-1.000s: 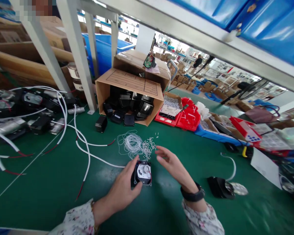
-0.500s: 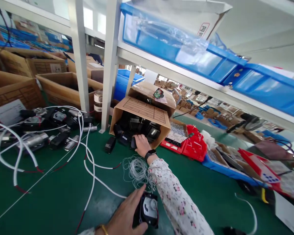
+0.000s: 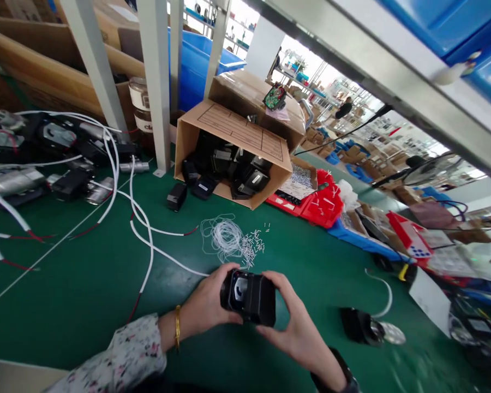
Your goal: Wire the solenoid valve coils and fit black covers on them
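My left hand grips a black motor unit with a metal face and a white cable running off to the left. In my right hand is a black plastic cover, its side against the motor unit. Just beyond both hands lie a coil of thin clear line and a scatter of small metal pins. A cardboard box on its side holds several black covers, and one black cover stands on the green table to its left.
Motors with white cables pile up at the left, near shelf posts. Red trays and a blue tray line the right back. Another black unit lies at the right on the green table.
My right hand has come back from the cardboard box with a black cover and now holds it at the motor unit. The view has shifted, showing more of the near table.
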{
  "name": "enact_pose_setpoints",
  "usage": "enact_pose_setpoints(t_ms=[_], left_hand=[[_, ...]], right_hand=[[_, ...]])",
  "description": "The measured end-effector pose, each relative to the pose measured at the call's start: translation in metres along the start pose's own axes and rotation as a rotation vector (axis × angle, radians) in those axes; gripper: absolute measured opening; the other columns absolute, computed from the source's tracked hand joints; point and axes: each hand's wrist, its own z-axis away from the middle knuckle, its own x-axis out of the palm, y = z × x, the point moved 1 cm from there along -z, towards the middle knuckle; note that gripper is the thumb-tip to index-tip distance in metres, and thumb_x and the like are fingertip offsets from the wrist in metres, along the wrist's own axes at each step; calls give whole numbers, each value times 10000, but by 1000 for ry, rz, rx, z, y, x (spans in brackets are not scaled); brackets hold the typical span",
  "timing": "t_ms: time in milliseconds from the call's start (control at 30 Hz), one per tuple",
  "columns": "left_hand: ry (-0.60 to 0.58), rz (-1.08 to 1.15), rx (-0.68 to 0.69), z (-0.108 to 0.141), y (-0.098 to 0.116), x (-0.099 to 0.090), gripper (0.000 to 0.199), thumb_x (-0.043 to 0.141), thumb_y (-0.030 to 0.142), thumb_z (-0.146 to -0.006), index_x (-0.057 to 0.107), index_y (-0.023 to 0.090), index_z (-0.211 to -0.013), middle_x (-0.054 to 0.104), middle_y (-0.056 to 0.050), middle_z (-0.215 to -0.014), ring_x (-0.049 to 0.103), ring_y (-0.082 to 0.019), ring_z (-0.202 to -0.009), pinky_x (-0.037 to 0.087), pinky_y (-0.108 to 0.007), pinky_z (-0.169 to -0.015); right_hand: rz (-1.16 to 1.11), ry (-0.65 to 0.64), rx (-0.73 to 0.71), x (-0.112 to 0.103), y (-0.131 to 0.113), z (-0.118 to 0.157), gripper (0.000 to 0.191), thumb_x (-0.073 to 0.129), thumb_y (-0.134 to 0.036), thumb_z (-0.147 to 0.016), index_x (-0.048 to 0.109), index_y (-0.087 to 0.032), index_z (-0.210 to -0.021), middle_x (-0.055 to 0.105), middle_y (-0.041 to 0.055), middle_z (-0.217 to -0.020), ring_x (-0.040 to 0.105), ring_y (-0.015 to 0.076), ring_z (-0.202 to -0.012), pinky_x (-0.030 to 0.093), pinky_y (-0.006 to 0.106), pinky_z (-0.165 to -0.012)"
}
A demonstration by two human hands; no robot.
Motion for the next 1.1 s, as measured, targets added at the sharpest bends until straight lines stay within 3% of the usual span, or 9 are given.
enact_pose_setpoints(t_ms=[167,300,400,500,600,700,833,1000,1100], left_hand=[[15,-77,105,1,-9,-1,1000,868,343,-469,310,223,-1289,503,-113,-1256,496,-284,-1145,403,-434,-991],[-26,-170,271,3,-5,-3,979,815,370,-571,265,246,-1371,359,-125,-1393,358,-304,-1276,309,-458,-1073],[-46,-242,295,3,3,-3,809,746,227,-654,327,282,-1344,384,-83,-1365,384,-268,-1256,335,-420,-1061],[-20,-270,297,3,10,-1,757,714,175,-659,350,277,-1314,408,-75,-1331,400,-248,-1236,349,-400,-1050],[-33,-288,291,2,15,-3,681,727,255,-681,393,273,-1274,438,-73,-1297,422,-247,-1209,359,-402,-1035],[-98,-240,243,2,22,-12,766,713,471,-673,357,252,-1315,458,-92,-1280,446,-277,-1179,365,-430,-1018],[-163,-193,153,12,35,-31,698,410,632,-814,301,231,-1374,493,-107,-1258,452,-277,-1167,346,-449,-1024],[-163,-510,168,30,38,-30,548,702,462,-689,520,266,-1167,538,-61,-1194,426,-288,-1159,380,-447,-987],[-72,-591,196,34,26,-18,547,761,345,-654,505,246,-1127,560,-60,-1138,476,-269,-1094,406,-440,-958]], right_hand=[[76,-86,-108,11,-10,-21,755,714,-200,-675,329,-253,-1322,402,75,-1308,363,239,-1228,312,388,-1062],[-16,-71,-51,17,-1,-14,847,707,-356,-718,223,-244,-1405,307,86,-1412,251,272,-1305,233,437,-1096],[-328,99,188,34,9,4,695,555,-482,-818,266,-183,-1375,382,140,-1352,356,286,-1240,343,454,-1012],[-773,138,406,62,9,16,559,515,-507,-839,410,-139,-1246,536,148,-1148,546,242,-972,485,372,-788],[-1134,245,477,83,1,17,497,619,-435,-792,470,-137,-1161,570,107,-1045,564,173,-811,492,295,-671],[-1290,317,477,87,-4,15,454,693,-355,-731,516,-128,-1082,582,67,-950,553,131,-723,476,257,-640],[-1073,216,329,75,-9,16,503,737,-264,-649,528,-164,-1095,590,56,-981,567,167,-811,463,258,-671],[-235,96,58,52,-14,20,603,702,-123,-610,502,-250,-1164,518,33,-1024,528,206,-922,464,319,-792],[11,26,-80,45,-8,20,539,597,-113,-715,447,-236,-1218,510,51,-1049,519,197,-943,466,325,-835]])
